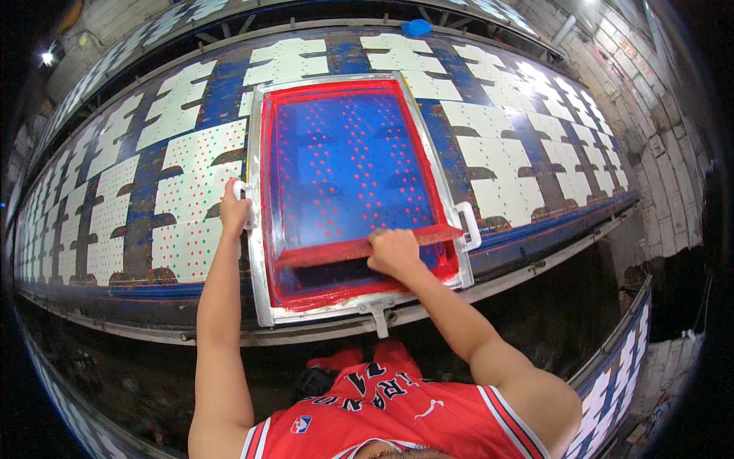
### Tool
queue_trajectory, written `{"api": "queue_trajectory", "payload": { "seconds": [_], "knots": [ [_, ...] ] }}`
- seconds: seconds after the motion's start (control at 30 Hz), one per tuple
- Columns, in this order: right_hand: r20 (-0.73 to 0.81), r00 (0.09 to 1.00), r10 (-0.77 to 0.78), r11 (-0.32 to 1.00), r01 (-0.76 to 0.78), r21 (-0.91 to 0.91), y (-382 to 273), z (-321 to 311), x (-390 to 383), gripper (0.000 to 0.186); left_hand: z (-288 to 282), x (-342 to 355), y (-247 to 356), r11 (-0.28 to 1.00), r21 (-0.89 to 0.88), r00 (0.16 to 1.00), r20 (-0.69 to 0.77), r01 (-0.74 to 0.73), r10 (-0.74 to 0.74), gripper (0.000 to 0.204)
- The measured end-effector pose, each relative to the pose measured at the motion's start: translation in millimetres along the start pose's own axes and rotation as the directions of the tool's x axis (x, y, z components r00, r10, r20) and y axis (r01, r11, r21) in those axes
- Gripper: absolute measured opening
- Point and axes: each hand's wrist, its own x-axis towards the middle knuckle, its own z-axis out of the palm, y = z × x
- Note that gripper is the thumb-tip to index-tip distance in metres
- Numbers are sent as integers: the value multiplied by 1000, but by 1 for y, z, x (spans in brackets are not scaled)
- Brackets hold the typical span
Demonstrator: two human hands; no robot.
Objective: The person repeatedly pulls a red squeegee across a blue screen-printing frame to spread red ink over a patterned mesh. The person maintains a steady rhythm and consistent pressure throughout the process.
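Two bare hands work at a silver screen frame that lies flat across the long tabletop, its near end reaching the near edge and its far end short of the far edge. The left hand has its fingers curled around the white side handle on the frame's left rail. The right hand is closed in a fist, its fingers grasping the middle of a long red squeegee. That squeegee spans the frame from side to side near the tabletop's near edge, slightly slanted, its right end over the frame's right rail. Beyond it stretches the blue mesh, scattered with red dots and bordered by red ink. A second white handle juts from the right rail, untouched, and a pale metal bracket sticks out from the frame at the tabletop's near edge. Rows of white panels with notched outlines cover the tabletop on both sides; left of the frame, many bear red and green dots. A bright blue item, too small to identify, sits at the tabletop's far edge.
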Motion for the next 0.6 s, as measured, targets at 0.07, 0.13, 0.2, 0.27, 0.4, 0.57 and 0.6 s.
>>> {"api": "queue_trajectory", "payload": {
  "seconds": [0.07,0.13,0.2,0.27,0.4,0.57,0.6],
  "knots": [
    [-30,999,-16,1000,16,7,-14,4,-36,23,0,0,1,1000,-21,1000,11,-7,7,69],
    [-59,998,-31,999,33,28,-23,7,-65,24,-1,-1,2,1000,2,1000,6,7,-7,69],
    [-68,997,-48,997,52,57,-29,9,-87,27,0,-3,4,1000,18,1000,-25,-12,12,68],
    [-75,995,-64,995,70,78,-30,10,-98,28,-2,-4,7,998,21,998,-30,-54,55,68],
    [40,984,-173,981,169,96,-21,3,-107,34,-3,-7,11,996,73,997,-50,-59,62,68],
    [174,921,-348,936,332,116,-3,-6,-100,37,0,-12,13,994,86,988,-136,-68,79,71],
    [215,896,-389,920,368,133,1,-7,-100,44,0,-13,12,992,107,985,-155,-65,81,71]
  ]
}}
